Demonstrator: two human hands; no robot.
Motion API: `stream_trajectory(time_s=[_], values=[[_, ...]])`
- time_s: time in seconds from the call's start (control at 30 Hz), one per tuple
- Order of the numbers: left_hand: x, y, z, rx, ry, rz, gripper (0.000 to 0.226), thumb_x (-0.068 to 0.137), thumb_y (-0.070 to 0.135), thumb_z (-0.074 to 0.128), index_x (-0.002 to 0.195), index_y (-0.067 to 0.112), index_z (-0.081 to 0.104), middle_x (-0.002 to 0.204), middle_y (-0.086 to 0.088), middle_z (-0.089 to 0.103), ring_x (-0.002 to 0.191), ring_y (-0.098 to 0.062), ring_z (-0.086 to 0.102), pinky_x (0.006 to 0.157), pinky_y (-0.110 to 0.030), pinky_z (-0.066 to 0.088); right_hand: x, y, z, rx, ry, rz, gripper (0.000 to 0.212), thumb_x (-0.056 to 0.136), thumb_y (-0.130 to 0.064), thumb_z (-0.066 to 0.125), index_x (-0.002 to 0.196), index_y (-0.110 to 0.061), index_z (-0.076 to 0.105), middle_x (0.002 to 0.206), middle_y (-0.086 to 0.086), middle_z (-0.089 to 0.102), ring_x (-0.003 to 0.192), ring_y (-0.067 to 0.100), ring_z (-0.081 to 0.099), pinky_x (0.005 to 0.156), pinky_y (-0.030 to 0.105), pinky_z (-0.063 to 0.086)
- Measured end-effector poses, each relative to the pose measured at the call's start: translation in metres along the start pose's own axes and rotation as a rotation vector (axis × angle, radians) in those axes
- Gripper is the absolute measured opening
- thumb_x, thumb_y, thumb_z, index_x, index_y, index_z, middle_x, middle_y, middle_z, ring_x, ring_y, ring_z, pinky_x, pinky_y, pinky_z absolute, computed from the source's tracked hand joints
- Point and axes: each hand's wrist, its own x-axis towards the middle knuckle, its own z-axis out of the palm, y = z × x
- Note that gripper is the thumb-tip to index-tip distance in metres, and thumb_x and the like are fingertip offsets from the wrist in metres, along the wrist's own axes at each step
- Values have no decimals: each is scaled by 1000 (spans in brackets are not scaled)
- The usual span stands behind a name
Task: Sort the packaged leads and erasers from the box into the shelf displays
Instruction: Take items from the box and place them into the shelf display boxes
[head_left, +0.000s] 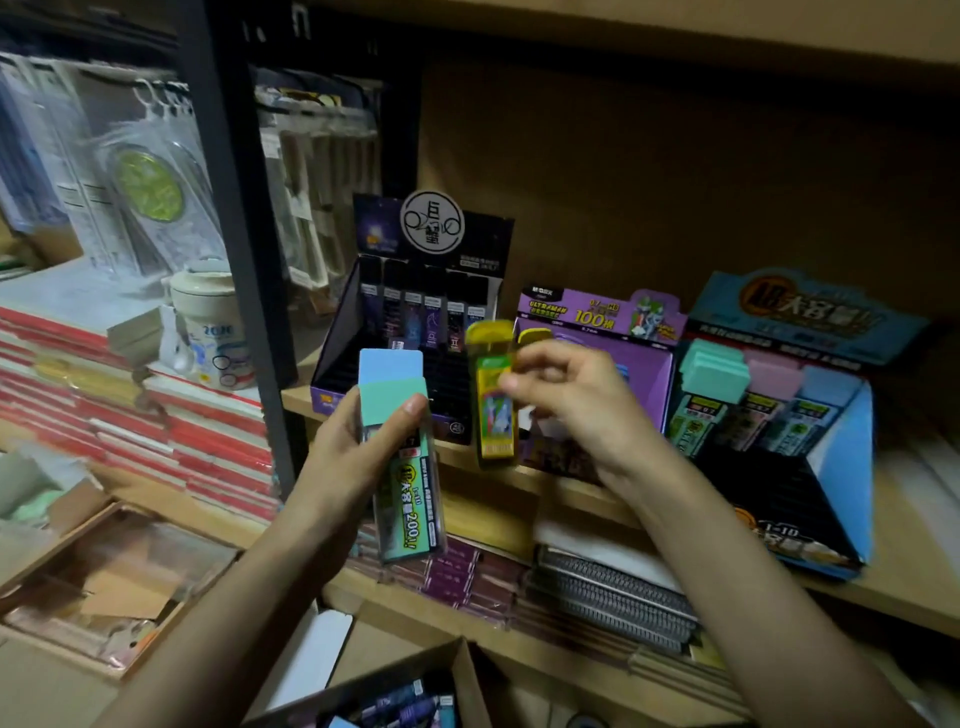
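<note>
My left hand (358, 447) grips two stacked lead cases, a green-capped case (405, 478) in front and a blue-capped case (389, 364) behind it. My right hand (566, 400) pinches a yellow lead case (493, 395) upright in front of the purple display (597, 317). To the right stands the blue display (831, 415) holding green, pink and blue capped cases. The dark display (415, 312) with slim dark lead tubes stands at the left of the shelf. The cardboard box (395, 691) with more packs sits at the bottom edge.
A black shelf post (234, 208) rises at the left, with stacked red-edged notebooks (182, 426) and a small white jar (208, 327) beyond it. Spiral notebooks (613, 592) lie on the lower shelf. An open tray of flat items (104, 582) is at lower left.
</note>
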Motion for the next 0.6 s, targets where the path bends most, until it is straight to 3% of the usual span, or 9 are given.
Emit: stream_trajectory(time_s=[0.1,0.17,0.27,0.4,0.5,0.6], values=[[0,-2,-6,19,37,-16,40,71,49,61,105,28,58,79,11,70,69,-4,68,52,-21,51,13,-5,-24,-161,265,-154,14,84,-9,67,90,-19,60,80,-5,63,70,1,61,62,8,48],[-1,-2,-9,19,64,-28,43,72,48,60,110,28,58,84,8,70,71,-6,68,57,-26,50,20,-1,-31,-352,343,-239,15,85,-13,67,96,-21,60,85,-8,64,75,2,64,64,12,51],[-3,-2,-11,19,72,-19,41,73,47,59,109,27,58,85,9,71,71,-5,68,59,-26,49,27,11,-29,-542,372,-300,21,86,-14,66,106,-16,60,96,-1,65,76,8,64,67,17,52],[-5,-1,-12,18,66,-14,40,74,47,59,109,29,58,92,6,73,74,-6,69,52,-20,52,32,23,-22,-616,339,-375,35,85,-9,66,119,-10,55,100,5,64,74,11,61,64,4,46],[-6,-1,-13,11,78,-18,37,76,45,59,109,28,58,93,5,73,70,-5,69,47,-14,48,30,23,-15,-644,304,-435,50,85,-5,66,130,-16,47,89,-4,55,75,15,61,69,23,54],[-5,-1,-14,17,76,-11,36,73,47,59,105,31,58,92,4,73,70,-6,69,49,-16,50,31,25,-13,-716,320,-481,44,85,-3,65,126,-10,50,98,6,60,83,22,62,76,40,56]])
